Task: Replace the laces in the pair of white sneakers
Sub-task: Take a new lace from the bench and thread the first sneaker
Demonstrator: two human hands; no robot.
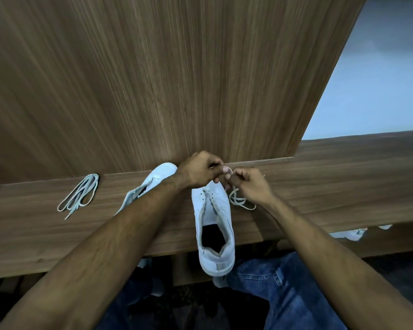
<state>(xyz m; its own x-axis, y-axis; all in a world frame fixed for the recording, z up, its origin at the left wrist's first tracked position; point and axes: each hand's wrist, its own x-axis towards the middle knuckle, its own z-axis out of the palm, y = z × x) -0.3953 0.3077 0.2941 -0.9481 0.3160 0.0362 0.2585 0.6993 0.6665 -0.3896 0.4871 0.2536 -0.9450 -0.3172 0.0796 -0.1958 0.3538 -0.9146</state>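
A white sneaker (pixel 212 225) stands on the narrow wooden desk (pixel 320 186), heel hanging over the near edge, its eyelets bare. A second white sneaker (pixel 150 184) lies behind my left forearm, mostly hidden. My left hand (pixel 198 171) and my right hand (pixel 250 184) meet above the first sneaker's toe, both pinching a white lace (pixel 239 201) whose loops trail on the desk to the right of the shoe. Another folded white lace (pixel 80 196) lies on the desk at the left.
A tall wooden partition (pixel 177 79) rises right behind the desk. The desk's near edge runs just under the sneaker's heel. My legs in blue jeans (pixel 279 289) are below. Something white (pixel 351 234) lies under the desk at right.
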